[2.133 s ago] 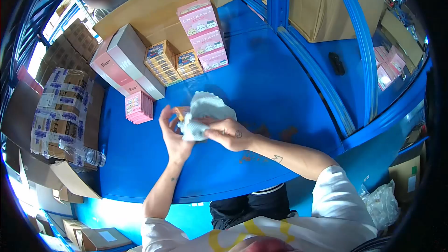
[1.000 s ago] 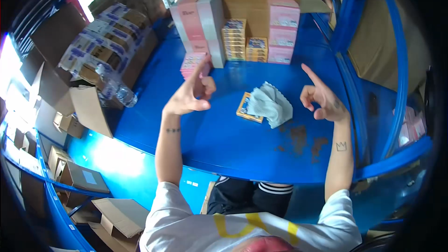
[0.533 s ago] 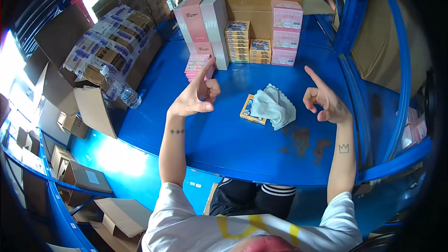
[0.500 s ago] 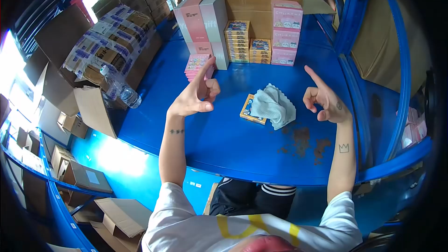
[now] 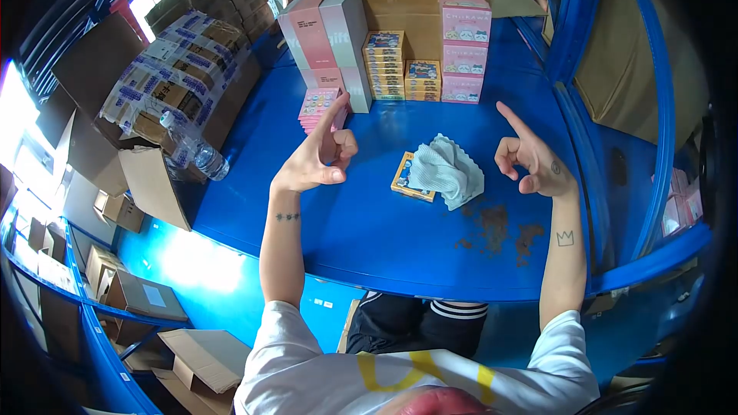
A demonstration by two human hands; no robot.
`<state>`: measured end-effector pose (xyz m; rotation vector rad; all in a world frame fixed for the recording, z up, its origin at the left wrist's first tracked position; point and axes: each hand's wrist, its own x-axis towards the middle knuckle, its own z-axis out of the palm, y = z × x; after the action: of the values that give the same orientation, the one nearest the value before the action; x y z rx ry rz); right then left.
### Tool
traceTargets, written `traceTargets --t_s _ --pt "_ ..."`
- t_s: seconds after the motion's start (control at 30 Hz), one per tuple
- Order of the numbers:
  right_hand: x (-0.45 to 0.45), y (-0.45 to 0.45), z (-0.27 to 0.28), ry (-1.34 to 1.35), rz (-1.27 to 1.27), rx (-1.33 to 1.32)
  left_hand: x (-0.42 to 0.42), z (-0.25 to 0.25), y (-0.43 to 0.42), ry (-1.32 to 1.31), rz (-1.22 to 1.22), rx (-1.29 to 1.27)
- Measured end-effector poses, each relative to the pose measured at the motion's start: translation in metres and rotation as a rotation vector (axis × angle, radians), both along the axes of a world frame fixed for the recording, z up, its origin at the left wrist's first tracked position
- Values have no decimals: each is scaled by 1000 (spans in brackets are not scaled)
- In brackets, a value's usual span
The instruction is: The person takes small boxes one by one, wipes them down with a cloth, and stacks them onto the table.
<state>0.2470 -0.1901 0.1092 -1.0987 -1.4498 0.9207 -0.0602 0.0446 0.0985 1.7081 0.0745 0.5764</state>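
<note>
Lying near right hand, cloth seemingly touching box

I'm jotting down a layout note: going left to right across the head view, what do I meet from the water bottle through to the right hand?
Water bottle, left hand, small yellow box, pale cloth, right hand.

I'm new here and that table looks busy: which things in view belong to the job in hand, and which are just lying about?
Seem part of the job: the pale green cloth; the orange box it partly covers, lying between the empty left hand and right hand.

Probably just lying about: the clear bottle; the tape-wrapped bundle; the open carton on the floor.
</note>
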Motion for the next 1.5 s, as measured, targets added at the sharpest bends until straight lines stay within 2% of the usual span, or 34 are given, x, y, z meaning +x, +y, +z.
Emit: traceTargets --t_s 0.3,1.5 --pt "-3 0 3 -31 -50 -60 5 -1 -2 -7 -17 -17" --pt "7 2 -5 56 48 3 9 -1 -10 17 65 -9"
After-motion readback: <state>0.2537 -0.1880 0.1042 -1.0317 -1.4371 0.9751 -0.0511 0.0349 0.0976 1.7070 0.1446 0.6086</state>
